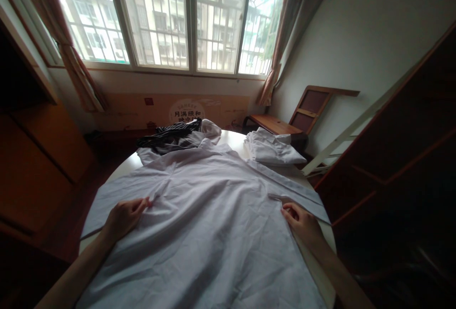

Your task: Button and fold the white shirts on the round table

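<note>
white shirt (210, 223) | both hands pinching it: left (124, 216), right (301, 221) | box (171, 109) reads 月满颐和

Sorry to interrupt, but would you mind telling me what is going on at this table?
A person has a white shirt spread flat over a round table. The left hand pinches a fold of the cloth on one side, and the right hand grips the fabric at the other. Farther back lie a folded white garment and a dark striped garment, with a wooden chair by the window.
</note>
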Tool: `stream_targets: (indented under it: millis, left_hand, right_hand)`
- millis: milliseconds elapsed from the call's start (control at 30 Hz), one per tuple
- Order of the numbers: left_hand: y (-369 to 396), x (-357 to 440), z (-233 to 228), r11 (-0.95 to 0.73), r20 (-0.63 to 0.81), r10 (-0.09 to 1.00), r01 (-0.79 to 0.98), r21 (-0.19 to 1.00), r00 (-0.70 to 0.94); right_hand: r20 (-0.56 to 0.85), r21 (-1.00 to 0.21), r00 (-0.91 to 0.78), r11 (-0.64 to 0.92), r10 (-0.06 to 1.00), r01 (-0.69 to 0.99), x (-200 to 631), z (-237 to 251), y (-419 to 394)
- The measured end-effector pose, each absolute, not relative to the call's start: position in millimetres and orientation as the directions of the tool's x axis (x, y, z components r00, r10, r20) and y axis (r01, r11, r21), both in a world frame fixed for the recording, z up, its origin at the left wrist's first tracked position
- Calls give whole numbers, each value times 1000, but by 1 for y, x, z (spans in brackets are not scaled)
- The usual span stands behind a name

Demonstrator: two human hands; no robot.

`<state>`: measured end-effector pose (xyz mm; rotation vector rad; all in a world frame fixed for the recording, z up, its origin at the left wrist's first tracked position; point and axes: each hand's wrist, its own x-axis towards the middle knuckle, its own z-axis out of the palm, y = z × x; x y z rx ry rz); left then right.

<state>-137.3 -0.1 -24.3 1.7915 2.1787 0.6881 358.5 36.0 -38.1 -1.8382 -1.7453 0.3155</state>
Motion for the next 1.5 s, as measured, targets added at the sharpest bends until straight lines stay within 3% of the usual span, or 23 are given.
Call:
stream_targets:
  millis: [533, 700, 933, 1500]
  left_hand:
    - [2, -144, -33, 116, 122, 972, 857, 503, -203]
    - [2, -143, -30, 124, 121, 973, 886, 447, -197]
    - [6, -148, -38, 65, 206, 964, 901, 428, -168]
    - [10, -149, -43, 103, 143, 977, 933, 345, -160]
  right_hand:
    - [202, -559, 114, 19, 973, 829, 358, -38, 36]
    - [212, -538, 115, 18, 971, 843, 356, -37, 35]
    - [217, -524, 75, 51, 973, 850, 357, -39, 34]
    - [278, -517, 33, 121, 960, 847, 355, -40, 34]
